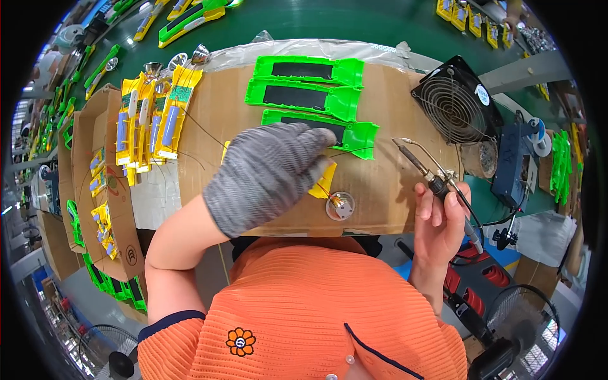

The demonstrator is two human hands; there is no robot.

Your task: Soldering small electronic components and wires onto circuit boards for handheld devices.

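My left hand [272, 171], in a grey knitted glove, is closed over the middle of the cardboard work surface. A thin dark wire [353, 151] sticks out from between its fingertips. Partly hidden beneath it lies a yellow lamp housing [323, 182], with red wires leading to a round clear lamp head [341, 206]. The nearest green shell [361, 139], with a black panel, lies just beyond the fingers. My bare right hand [443, 215] grips a soldering iron [437, 183] by its handle; a thin curved metal tube runs alongside. The iron's tip is to the right of that shell, apart from it.
Two more green shells [304, 95] lie beyond. Several yellow housings with blue cells [169, 120] lean together at left, beside a cardboard box [120, 247]. At right stand a black fan [453, 101] and a dark blue box-shaped unit [510, 158] with a wire spool.
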